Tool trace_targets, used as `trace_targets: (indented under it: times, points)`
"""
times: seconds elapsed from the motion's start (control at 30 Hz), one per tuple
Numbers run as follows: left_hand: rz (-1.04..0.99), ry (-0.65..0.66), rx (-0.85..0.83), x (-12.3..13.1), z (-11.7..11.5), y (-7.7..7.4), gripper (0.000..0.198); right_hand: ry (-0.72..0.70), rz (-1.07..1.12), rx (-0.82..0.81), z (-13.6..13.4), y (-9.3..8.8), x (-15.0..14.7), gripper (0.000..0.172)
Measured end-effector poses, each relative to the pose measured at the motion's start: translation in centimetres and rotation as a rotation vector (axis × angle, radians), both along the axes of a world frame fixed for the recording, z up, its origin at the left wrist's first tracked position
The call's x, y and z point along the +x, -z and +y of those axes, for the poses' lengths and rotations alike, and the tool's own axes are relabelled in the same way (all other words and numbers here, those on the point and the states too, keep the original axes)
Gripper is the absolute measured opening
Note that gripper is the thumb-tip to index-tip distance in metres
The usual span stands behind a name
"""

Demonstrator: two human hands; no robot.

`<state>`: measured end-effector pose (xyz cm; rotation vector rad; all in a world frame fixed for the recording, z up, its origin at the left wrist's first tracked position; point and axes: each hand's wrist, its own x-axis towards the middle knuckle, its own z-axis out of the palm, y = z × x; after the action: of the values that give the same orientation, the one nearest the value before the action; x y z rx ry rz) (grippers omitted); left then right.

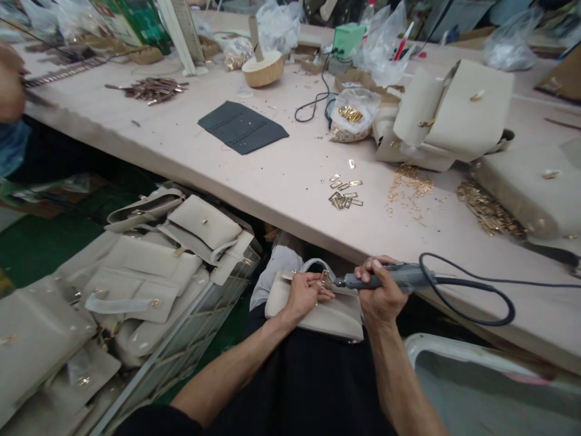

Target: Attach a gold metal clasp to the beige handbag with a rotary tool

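Note:
A cream handbag [333,318] lies across the lap, below the table's front edge. My left hand [306,295] is closed at the bag's top, its fingers pinching a small gold metal fitting [325,278] near the handle [318,263]. My right hand [381,290] is wrapped round a grey corded electric screwdriver [403,277], held nearly level. The tool's tip points left and meets the fitting, or comes very close to it. Beyond, on the table, lie loose gold frame-shaped pieces [345,195] and a scatter of tiny gold parts [411,181].
The pale table [272,194] spans the view. Cream bags [472,115] stand at its right, near a bag of gold parts [351,118] and a dark sheet [242,127]. A crate [181,339] of cream bags is at left, a grey tub [454,345] lower right. Another person's arm [9,85] shows at far left.

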<state>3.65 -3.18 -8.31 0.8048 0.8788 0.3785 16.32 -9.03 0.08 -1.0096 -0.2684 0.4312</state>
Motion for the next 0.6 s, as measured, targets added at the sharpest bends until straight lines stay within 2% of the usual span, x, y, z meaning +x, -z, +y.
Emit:
trace_targets:
  times: [0.4,0.6]
  points:
    - [0.016,-0.002,0.023,0.4,-0.2,0.1,0.028,-0.009,-0.014,-0.012,0.5,0.8,-0.8,0.017]
    - [0.023,-0.013,0.038,0.5,-0.3,-0.5,0.026,-0.03,-0.148,-0.023,0.4,1.1,-1.7,0.009]
